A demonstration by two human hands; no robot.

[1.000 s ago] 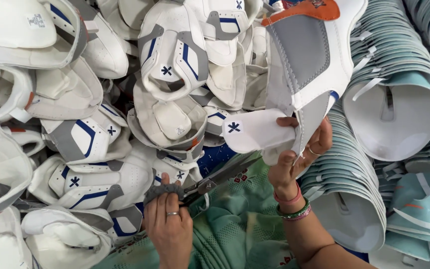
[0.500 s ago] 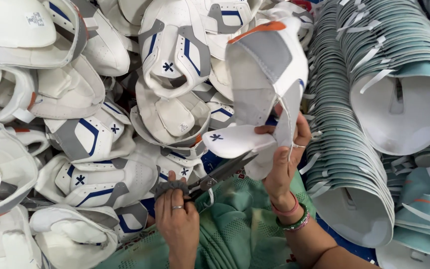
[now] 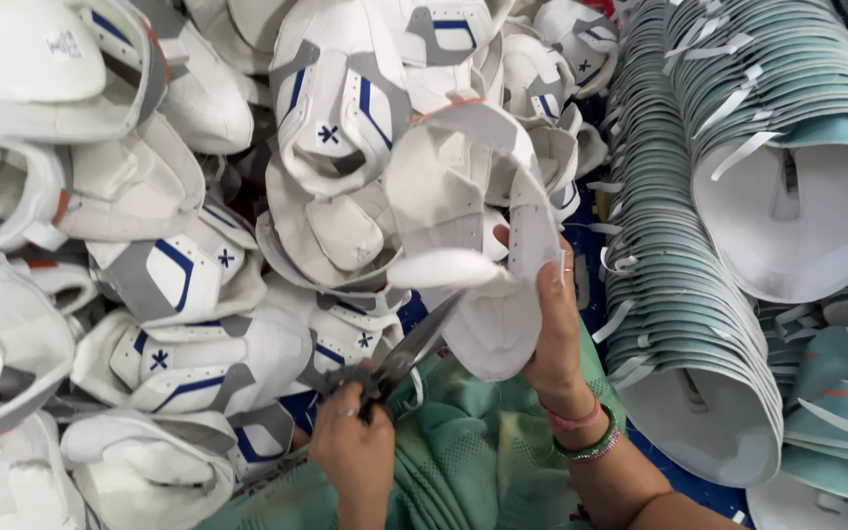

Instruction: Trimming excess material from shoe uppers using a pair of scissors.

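While my left hand point(image 3: 353, 453) grips scissors point(image 3: 399, 355), blades parted, my right hand point(image 3: 554, 324) clamps a white shoe upper point(image 3: 473, 216) just above.

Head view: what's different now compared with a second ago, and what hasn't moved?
The right hand has turned the white shoe upper over, from its grey, orange-edged face to its pale inner side, and lowered it toward the lap. The scissors in the left hand have swung up, so that the blades now reach the upper's lower edge. Both grips are unchanged. The pile of white uppers and the teal stacks stayed put.
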